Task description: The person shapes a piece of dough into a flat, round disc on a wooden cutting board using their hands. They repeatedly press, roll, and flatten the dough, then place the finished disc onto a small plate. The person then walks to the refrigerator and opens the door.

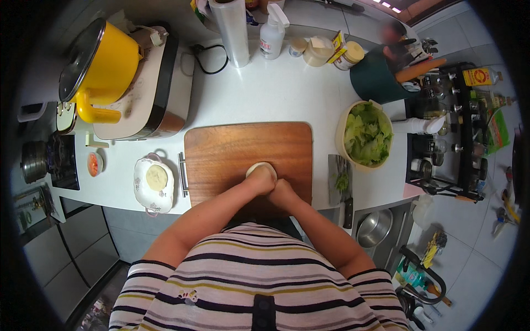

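Note:
A pale round of what looks like dough [261,165] lies on the wooden cutting board [244,140], right of the board's middle. My left hand [262,181] covers much of the round from the near side, its fingers hidden. Against it on the right, my right hand [283,193] touches my left hand, fingers curled inward and out of sight. Whether either hand grips the round cannot be seen. Left of the board, a white two-handled dish [143,193] holds another flat, pale dough-like disc [157,178].
A cleaver [348,213] with chopped greens on its blade lies right of the board. Behind it stands a cream bowl [340,142] of lettuce. Back left, a yellow pot [118,62] sits on an appliance. A small bowl of orange-red pieces [95,164] is at far left.

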A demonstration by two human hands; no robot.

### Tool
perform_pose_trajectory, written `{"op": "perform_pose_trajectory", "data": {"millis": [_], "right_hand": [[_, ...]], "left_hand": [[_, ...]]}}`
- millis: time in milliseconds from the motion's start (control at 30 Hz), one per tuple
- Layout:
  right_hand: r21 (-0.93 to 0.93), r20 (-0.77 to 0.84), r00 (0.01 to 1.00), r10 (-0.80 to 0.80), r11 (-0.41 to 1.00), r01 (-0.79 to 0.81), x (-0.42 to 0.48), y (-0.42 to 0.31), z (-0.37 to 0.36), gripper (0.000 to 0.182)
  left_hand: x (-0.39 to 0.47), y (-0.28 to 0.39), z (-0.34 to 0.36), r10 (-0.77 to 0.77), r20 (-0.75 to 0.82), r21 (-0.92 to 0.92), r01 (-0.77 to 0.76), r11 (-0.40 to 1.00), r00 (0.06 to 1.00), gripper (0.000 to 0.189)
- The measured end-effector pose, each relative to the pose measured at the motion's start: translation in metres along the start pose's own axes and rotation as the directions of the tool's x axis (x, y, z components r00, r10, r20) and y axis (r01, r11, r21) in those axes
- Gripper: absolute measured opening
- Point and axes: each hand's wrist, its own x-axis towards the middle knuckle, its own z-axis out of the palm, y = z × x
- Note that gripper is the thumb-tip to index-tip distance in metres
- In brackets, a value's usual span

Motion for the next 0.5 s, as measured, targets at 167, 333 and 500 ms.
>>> {"op": "perform_pose_trajectory", "data": {"millis": [167, 333, 500], "right_hand": [[-0.069, -0.158, 0.982, -0.102, 0.993, 0.092, -0.017, 0.011, 0.013, 0.017], [0.515, -0.149, 0.935, 0.321, 0.833, -0.204, -0.055, -0.020, 0.002, 0.043], [0.599, -0.238, 0.954, 0.183, 0.800, -0.004, -0.033, -0.022, 0.011, 0.037]], "left_hand": [[-0.017, 0.003, -0.015, 0.009, -0.077, -0.256, -0.029, 0.966, 0.997, 0.003], [-0.041, 0.000, -0.038, 0.069, -0.652, -0.184, -0.247, 0.951, 0.755, 0.012], [-0.041, -0.006, -0.036, 0.163, -0.518, -0.050, -0.220, 0.974, 0.840, 0.025]]}}
